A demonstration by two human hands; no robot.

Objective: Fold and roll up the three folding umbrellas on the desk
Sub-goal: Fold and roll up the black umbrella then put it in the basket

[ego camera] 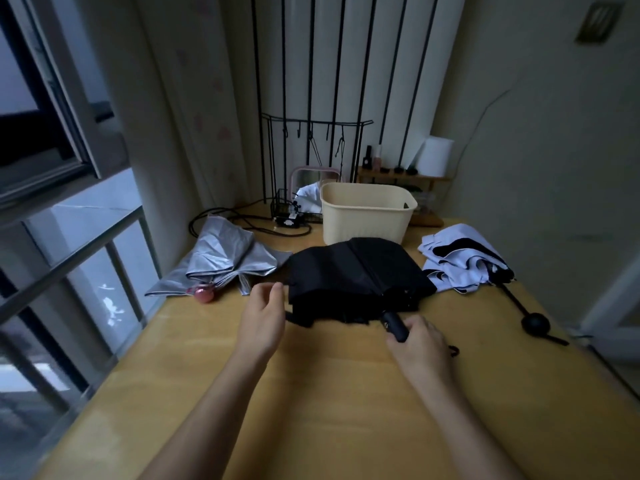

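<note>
Head view. 3 folding umbrellas lie unrolled across the far half of the desk (pixel 329 393), their canopies loose.

(1) The black umbrella (pixel 353 271) lies at the middle of the desk, canopy slack and spread, with its short handle (pixel 394 325) pointing toward the near edge. The right hand (pixel 419 341) grips this handle, fingers curled round it from the near side. The left hand (pixel 263 317) sits just beside the canopy's left edge with its fingers loosely bent and thumb close to forefinger. Nothing is seen in its hold, and whether the fingertips touch the cloth cannot be told.

(2) The silver umbrella (pixel 225 261) lies by the desk's left edge, its pink handle (pixel 204 293) toward the near side.

(3) The white-and-black umbrella (pixel 460 258) lies by the right edge, its shaft drawn out to a round black knob (pixel 535 322) near that edge.

A cream basket (pixel 367 213) stands behind the black umbrella. Dark cables (pixel 242 220) trail over the far-left corner beside a wire rack (pixel 294 211).
</note>
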